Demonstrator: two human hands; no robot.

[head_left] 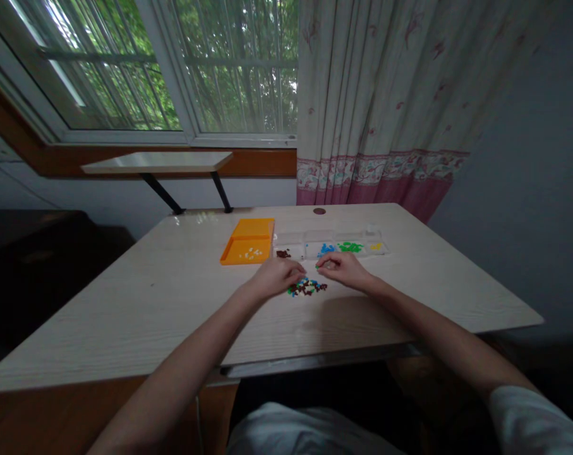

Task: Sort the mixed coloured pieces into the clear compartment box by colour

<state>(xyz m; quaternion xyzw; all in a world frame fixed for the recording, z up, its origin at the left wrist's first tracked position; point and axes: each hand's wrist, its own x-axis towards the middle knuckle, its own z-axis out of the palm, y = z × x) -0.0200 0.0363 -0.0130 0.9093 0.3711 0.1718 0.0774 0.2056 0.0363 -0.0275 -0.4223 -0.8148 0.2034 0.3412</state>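
A loose pile of small mixed pieces (307, 288), brown, blue, green and white, lies on the table between my hands. My left hand (280, 277) is at the pile's left edge with its fingers curled together. Whatever those fingertips may hold is too small to make out. Just beyond the pile on the right, my right hand (347, 270) is pinched, with a small green piece (317, 266) at its fingertips. Behind both hands stands a clear compartment box (385, 251) with its lid raised. Separate compartments hold brown pieces (283, 253), blue pieces (326, 249), green pieces (350, 247) and yellow pieces (376, 246).
An open orange case (223, 258) with white pieces (252, 253) sits left of the clear box. A dark round disc (319, 211) is near the table's far edge. The raised shelf (158, 162) stands at the back left, below the window. A curtain (362, 126) hangs behind the table (172, 316).
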